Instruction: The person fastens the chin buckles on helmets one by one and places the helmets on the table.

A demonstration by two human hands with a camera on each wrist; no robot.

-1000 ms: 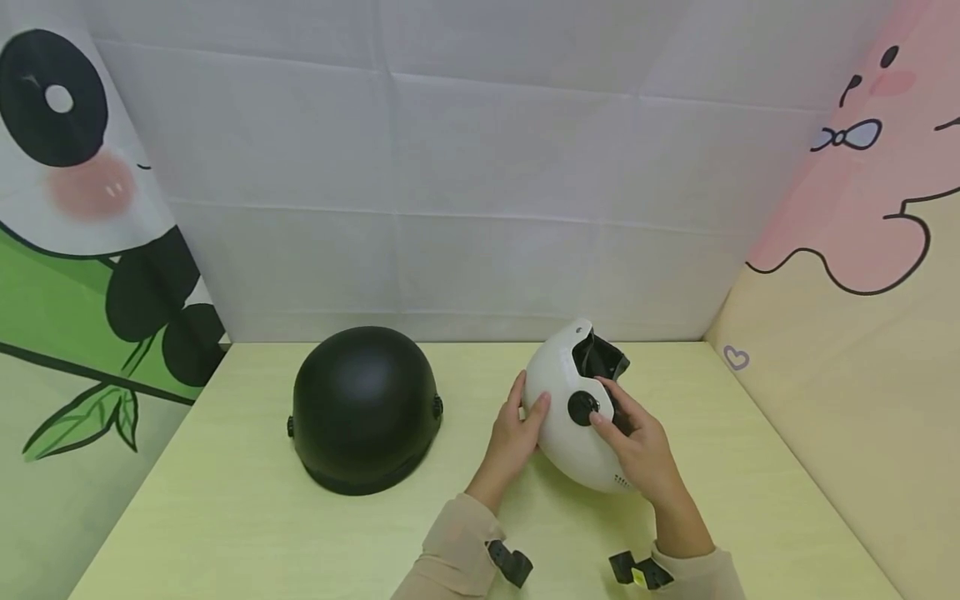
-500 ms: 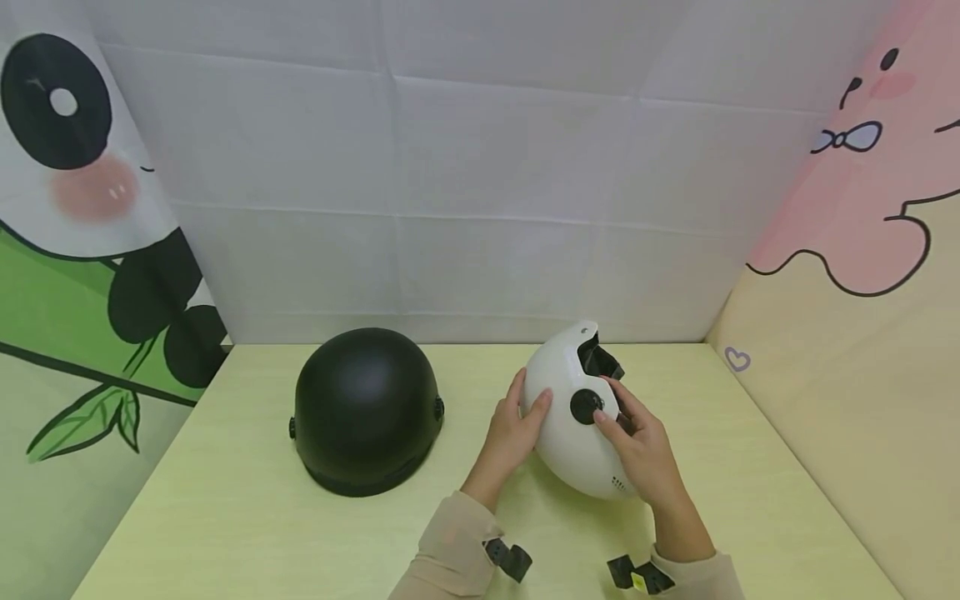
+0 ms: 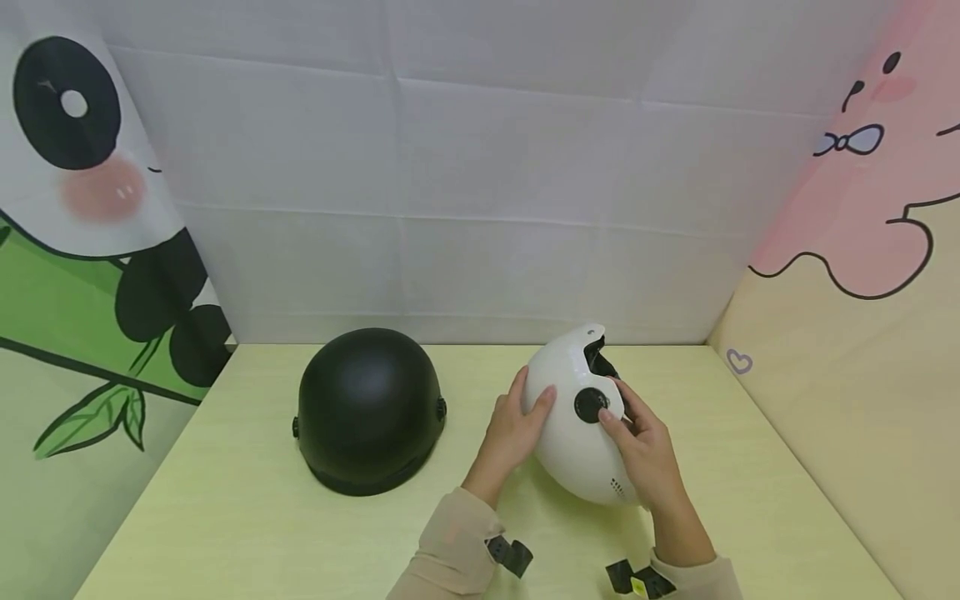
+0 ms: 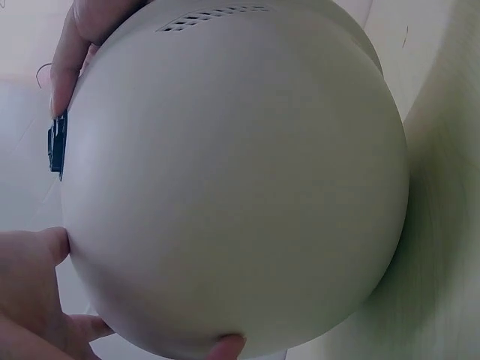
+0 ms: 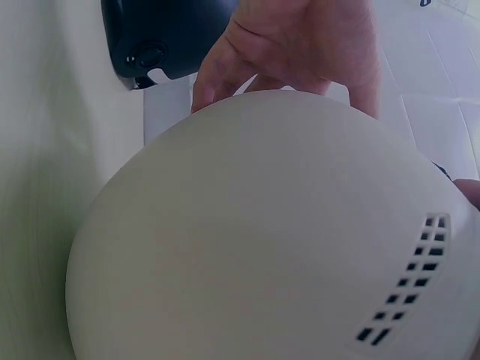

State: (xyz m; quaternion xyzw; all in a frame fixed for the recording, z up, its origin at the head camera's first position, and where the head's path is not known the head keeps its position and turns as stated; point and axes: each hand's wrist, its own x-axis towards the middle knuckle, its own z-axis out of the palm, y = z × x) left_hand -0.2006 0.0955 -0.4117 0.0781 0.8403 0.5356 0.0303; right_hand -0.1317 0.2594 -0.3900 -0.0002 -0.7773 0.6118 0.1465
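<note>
A white helmet [image 3: 566, 454] is held tilted on its side over the table, with a round black disc [image 3: 590, 405] on the side facing up. My left hand [image 3: 513, 429] grips its left side, thumb on the upper face and fingers round the shell. On the right, my right hand [image 3: 648, 450] holds the rim, its thumb by the disc and its fingers partly hidden inside the opening. The helmet's smooth shell [image 4: 240, 180] fills most of the left wrist view. Small slotted vents [image 5: 409, 277] show in the right wrist view. Part of the dark lining [image 3: 598, 360] is visible.
A matte black helmet [image 3: 367, 408] stands dome up on the pale wooden table [image 3: 300, 550], left of the white one. A white cloth backdrop [image 3: 480, 167] hangs behind, and cartoon-printed panels [image 3: 855, 350] rise at both sides.
Both hands have turned the white helmet slightly, so less of its dark inside shows and the disc sits a little further right. The black helmet stays in place.
</note>
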